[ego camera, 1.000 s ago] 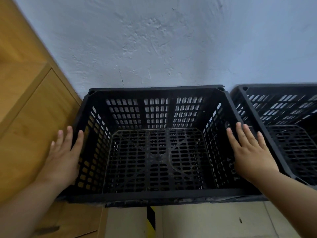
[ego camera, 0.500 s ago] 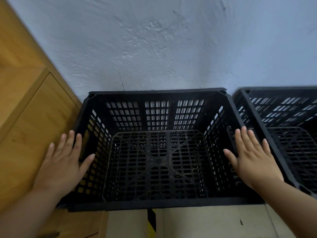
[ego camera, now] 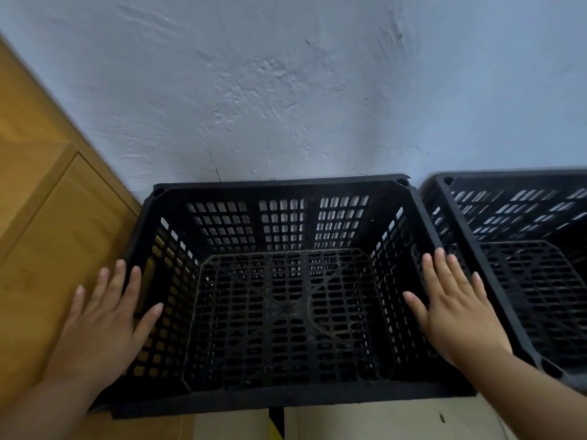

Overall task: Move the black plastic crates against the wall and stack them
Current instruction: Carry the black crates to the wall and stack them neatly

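An empty black plastic crate [ego camera: 279, 187] with slotted walls stands with its far rim against the pale wall [ego camera: 286, 90]. My left hand [ego camera: 101, 322] hovers flat over its left rim, fingers spread, holding nothing. Over the crate's right rim, my right hand [ego camera: 457, 306] is flat and spread too, with nothing in it. A second black crate [ego camera: 508, 177] sits beside the first on the right, also against the wall, partly cut off by the frame edge.
A wooden cabinet [ego camera: 47, 233] stands close against the left side of the crate. Pale floor [ego camera: 381, 420] shows in front of the crates, with a black and yellow strip [ego camera: 275, 423] below the near rim.
Both hands have come off the crate's sides and drawn back towards me, thumbs spreading. The crate sits in the same place against the wall.
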